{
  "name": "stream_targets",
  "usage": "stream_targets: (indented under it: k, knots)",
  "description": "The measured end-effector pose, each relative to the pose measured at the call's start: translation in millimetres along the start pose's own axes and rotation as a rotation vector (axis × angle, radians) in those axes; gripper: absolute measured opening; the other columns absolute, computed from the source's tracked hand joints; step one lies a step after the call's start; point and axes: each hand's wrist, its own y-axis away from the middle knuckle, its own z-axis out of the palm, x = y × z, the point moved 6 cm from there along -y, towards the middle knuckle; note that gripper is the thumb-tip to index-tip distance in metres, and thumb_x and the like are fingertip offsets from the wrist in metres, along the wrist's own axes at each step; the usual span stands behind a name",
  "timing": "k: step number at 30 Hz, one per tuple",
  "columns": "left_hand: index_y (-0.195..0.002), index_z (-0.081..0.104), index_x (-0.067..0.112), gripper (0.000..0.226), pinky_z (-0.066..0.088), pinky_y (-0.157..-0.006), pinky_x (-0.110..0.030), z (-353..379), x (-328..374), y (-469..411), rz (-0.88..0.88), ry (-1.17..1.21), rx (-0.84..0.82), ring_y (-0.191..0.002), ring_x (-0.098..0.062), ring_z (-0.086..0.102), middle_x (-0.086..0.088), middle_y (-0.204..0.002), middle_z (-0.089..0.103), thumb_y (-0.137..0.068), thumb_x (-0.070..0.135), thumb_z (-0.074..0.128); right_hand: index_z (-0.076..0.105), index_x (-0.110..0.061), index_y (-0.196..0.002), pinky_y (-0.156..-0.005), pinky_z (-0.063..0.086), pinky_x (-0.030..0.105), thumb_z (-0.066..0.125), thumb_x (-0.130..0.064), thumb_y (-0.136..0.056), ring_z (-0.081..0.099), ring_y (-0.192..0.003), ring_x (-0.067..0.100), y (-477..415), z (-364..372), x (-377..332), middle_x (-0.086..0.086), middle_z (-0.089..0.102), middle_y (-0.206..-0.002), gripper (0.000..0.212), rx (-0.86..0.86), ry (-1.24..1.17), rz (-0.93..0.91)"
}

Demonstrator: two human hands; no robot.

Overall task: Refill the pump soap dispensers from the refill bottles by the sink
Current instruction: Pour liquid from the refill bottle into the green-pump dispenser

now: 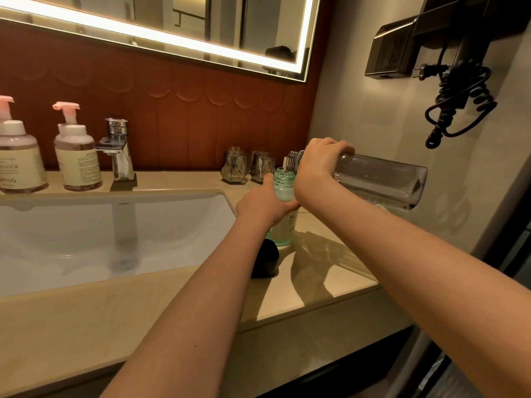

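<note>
Dispenser [282, 236]: gripped by left hand [265, 203], mouth uncapped.
Refill bottle [382, 182]: clasped by right hand [319, 168], tipped over that mouth.
Glasses [248, 168]: just behind both grips.
Black object [265, 258]: beside left wrist.

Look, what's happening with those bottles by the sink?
A person is refilling soap. Their right hand tips a clear refill bottle, neck over the open mouth of a green dispenser bottle, which the left hand holds steady on the counter. A dark cap sits beside it. Two pink-pump bottles stand untouched by the faucet.
</note>
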Motion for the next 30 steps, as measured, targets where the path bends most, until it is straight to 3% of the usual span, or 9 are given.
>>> stream_targets:
  k: [23, 30]
  knots:
    - [-0.143, 0.017, 0.021, 0.079, 0.042, -0.083, -0.036, 1.6, -1.5, -0.4, 0.012, 0.085, 0.01, -0.118, -0.031, 0.051, -0.011, -0.132, 0.051, -0.084, 0.058, 0.053, 0.047, -0.002, -0.127, -0.09, 0.044, 0.05, 0.066, -0.012, -0.085, 0.05, -0.114, 0.034, 1.8, -0.4, 2.1, 0.017, 0.049, -0.121, 0.047, -0.005, -0.012, -0.012]
    - [-0.143, 0.016, 0.021, 0.077, 0.034, -0.074, -0.032, 1.6, -0.8, 0.1, 0.014, 0.084, 0.009, -0.117, -0.029, 0.051, -0.009, -0.133, 0.051, -0.085, 0.057, 0.052, 0.044, -0.001, -0.129, -0.09, 0.043, 0.051, 0.065, -0.013, -0.085, 0.048, -0.115, 0.035, 2.1, -0.4, 2.1, 0.018, 0.047, -0.123, 0.05, -0.003, -0.016, -0.017]
